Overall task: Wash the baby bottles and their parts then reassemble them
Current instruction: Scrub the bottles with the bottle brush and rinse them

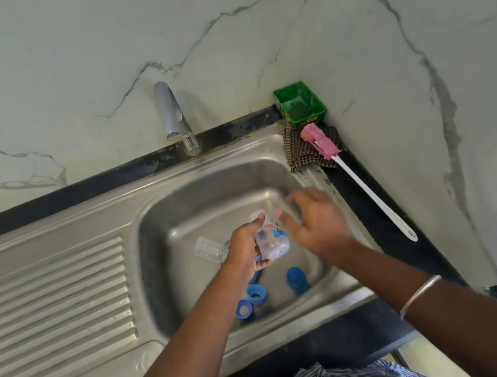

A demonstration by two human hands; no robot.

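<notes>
My left hand (245, 248) grips a clear baby bottle (270, 239) with blue print, held over the steel sink (159, 216). My right hand (315, 221) hovers just right of the bottle with fingers spread and blurred, holding nothing. A second clear bottle (208, 249) lies on the sink floor to the left. Two blue screw rings (256, 294) (243, 309) and a blue cap (297, 279) lie at the sink's near side. Another blue part (257, 259) peeks out under my left hand.
A chrome tap (173, 118) stands behind the sink, no water seen running. A pink bottle brush with a white handle (357, 180) lies on the black counter at right, on a checked cloth (300, 153). A green soap tray (299, 102) sits in the corner. The ribbed drainboard (46, 307) is at left.
</notes>
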